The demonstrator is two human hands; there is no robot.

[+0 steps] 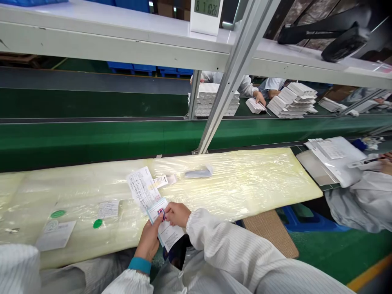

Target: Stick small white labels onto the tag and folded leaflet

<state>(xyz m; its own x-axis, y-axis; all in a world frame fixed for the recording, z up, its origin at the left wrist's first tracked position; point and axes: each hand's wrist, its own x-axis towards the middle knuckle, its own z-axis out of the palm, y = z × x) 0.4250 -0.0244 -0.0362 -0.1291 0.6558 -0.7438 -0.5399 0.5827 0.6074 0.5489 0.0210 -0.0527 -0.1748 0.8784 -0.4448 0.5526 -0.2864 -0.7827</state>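
My left hand [148, 241] and my right hand [177, 214] together hold a white printed leaflet with a pale blue edge [167, 230], pinching it near its upper part. Just beyond them, a handwritten paper sheet [142, 188] lies on a plastic-wrapped cream foam pad [232, 185], touching the leaflet's top corner. A small printed label [161, 181] rests beside that sheet. To the left lie a small note [108, 209], a white card [55, 236] and round green stickers [58, 214]. A flat grey packet [198, 173] lies farther along the pad.
A green conveyor belt [92, 143] runs behind the pad, under a white shelf [116, 41] with a digital clock [205, 12]. Beyond it, a co-worker's hands [260, 98] work beside stacks of white boxes [290, 100]. Another person's hand [378, 161] holds a pen near papers [335, 157].
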